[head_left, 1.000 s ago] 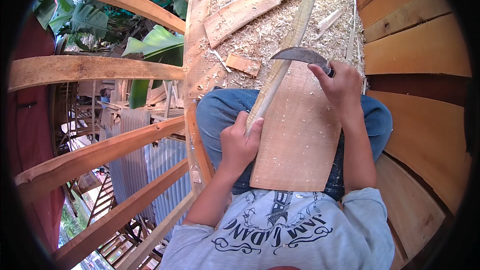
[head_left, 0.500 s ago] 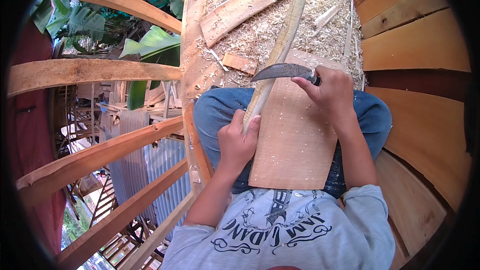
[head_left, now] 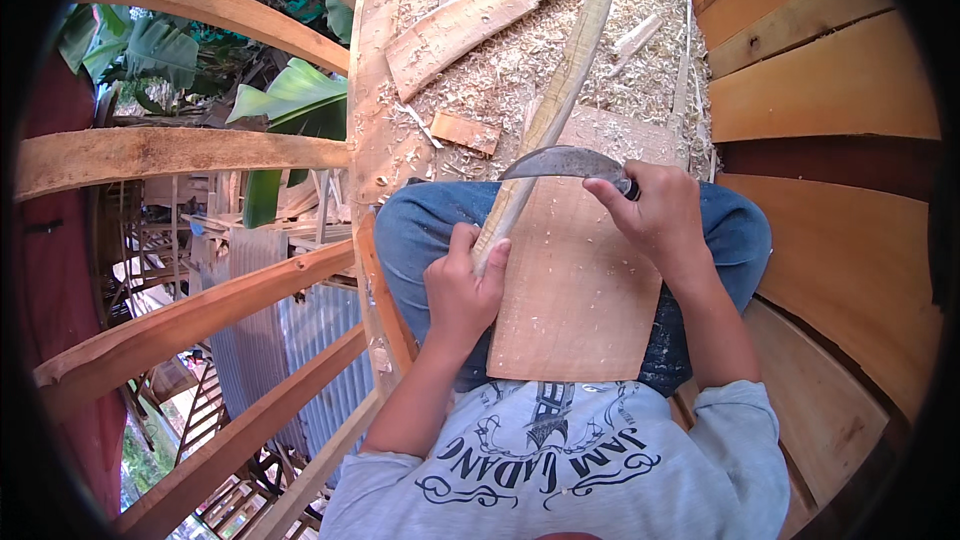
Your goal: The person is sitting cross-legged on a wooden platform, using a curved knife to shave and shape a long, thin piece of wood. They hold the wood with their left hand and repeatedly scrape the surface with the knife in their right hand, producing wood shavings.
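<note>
My left hand is closed round the near end of a long pale wooden stick. The stick slants away from me, its far end up by the top rail. My right hand grips the handle of a knife with a curved dark blade. The blade lies across the stick, its tip just past the stick's left edge; most of the handle is hidden in my fingers. Below both hands, a flat wooden board rests over my lap, dotted with small chips.
Wood shavings cover the plank floor ahead, with a wide offcut and a small block among them. A slatted wooden railing stands on the left, with leaves beyond. A plank wall rises close on the right.
The right hand and knife have shifted slightly toward me along the stick. The left hand still holds the stick's near end. The whole view has moved a little.
</note>
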Demonstrator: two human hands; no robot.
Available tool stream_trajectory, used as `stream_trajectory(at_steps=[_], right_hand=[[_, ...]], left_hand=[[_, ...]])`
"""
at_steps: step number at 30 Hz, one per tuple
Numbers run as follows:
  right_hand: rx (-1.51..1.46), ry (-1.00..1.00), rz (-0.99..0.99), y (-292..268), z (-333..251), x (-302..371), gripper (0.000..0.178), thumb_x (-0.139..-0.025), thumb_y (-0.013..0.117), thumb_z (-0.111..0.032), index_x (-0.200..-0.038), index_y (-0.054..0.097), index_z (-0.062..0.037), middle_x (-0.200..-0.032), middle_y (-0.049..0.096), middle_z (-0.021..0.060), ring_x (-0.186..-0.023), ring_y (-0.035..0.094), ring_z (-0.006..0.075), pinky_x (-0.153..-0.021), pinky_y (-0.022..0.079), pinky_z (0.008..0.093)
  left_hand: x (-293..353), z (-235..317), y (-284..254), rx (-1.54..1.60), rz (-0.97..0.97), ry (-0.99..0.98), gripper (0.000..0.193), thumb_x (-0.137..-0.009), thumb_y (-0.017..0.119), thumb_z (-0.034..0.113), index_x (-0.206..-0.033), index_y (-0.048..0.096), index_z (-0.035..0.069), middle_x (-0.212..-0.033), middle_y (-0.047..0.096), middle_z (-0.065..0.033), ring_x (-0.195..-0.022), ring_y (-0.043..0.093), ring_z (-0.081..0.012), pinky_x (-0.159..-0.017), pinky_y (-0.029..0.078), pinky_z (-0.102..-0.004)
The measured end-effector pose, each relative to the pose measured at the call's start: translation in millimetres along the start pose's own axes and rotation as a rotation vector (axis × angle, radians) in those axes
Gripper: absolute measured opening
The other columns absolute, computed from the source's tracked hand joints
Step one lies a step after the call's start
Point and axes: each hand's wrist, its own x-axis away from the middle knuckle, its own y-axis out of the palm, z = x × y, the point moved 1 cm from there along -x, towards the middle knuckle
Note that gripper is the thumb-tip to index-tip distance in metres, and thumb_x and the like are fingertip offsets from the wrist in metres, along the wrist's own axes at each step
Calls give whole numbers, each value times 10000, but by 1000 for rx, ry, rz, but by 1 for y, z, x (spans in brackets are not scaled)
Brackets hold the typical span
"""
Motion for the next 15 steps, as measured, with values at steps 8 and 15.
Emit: stream_trajectory(at_steps=[8,15], right_hand=[[20,130,130,4,26,-34,688,-812,549,-638,-609,593,18,-533,552,178,-536,595,329,-520,449,412],[-119,286,207,-28,52,-29,692,-829,540,-624,-618,574,34,-516,492,197,-500,509,358,-515,407,421]], left_hand=[[-3,-4,-4,98,-36,-20,282,-904,581,289,-834,505,27,-589,563,-179,-580,623,-366,-491,451,-390],[-2,-6,-10,161,-105,-26,280,-924,547,272,-821,488,19,-579,528,-157,-545,606,-292,-501,432,-355]])
